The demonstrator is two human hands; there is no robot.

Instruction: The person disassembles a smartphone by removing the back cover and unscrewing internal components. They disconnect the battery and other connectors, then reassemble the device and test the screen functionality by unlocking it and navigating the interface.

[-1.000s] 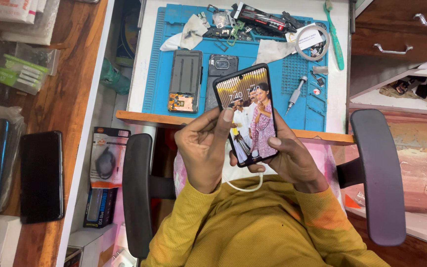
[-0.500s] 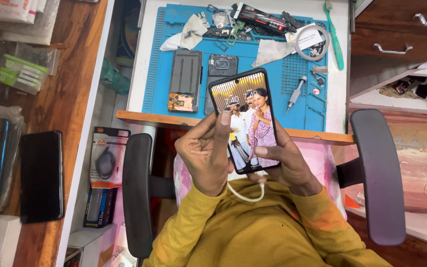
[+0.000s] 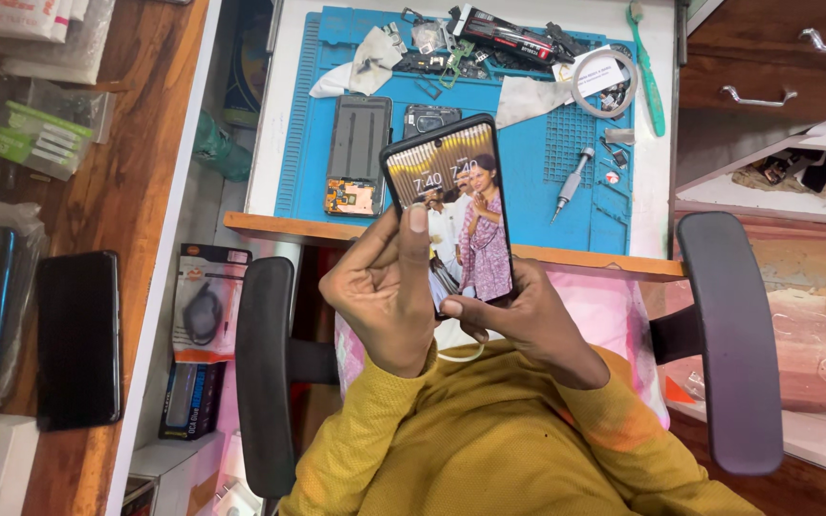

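**Lit phone held over a cluttered repair worktop**

A person in a mustard sweater sits in a chair with black armrests (image 3: pixel 730 334), both hands raised over the lap. The phone (image 3: pixel 451 215) is up between them, screen lit with a photo of people, its top end over the near edge of the worktop (image 3: pixel 289 115). The left hand (image 3: pixel 384 287) is curled against the phone's left side, thumb laid on the glass. The right hand (image 3: pixel 528 320) cups the lower right corner from beneath, fingers closed around the edge. A white cable (image 3: pixel 461 352) loops below the phone.

The white worktop carries a blue mat (image 3: pixel 528 162). On it, just beyond the phone, lies an opened phone body (image 3: pixel 358 153) showing a small circuit board. A screwdriver (image 3: pixel 571 182) rests to the right, a roll of tape (image 3: pixel 604 81) near the far edge, and a green toothbrush (image 3: pixel 647 62) along the mat's right side. Loose parts and wipes crowd the far end.

To the left runs a wooden shelf (image 3: pixel 136 143) with a dark phone (image 3: pixel 76 339) lying flat and bagged items. To the right stand wooden drawers (image 3: pixel 776 67) with metal handles.
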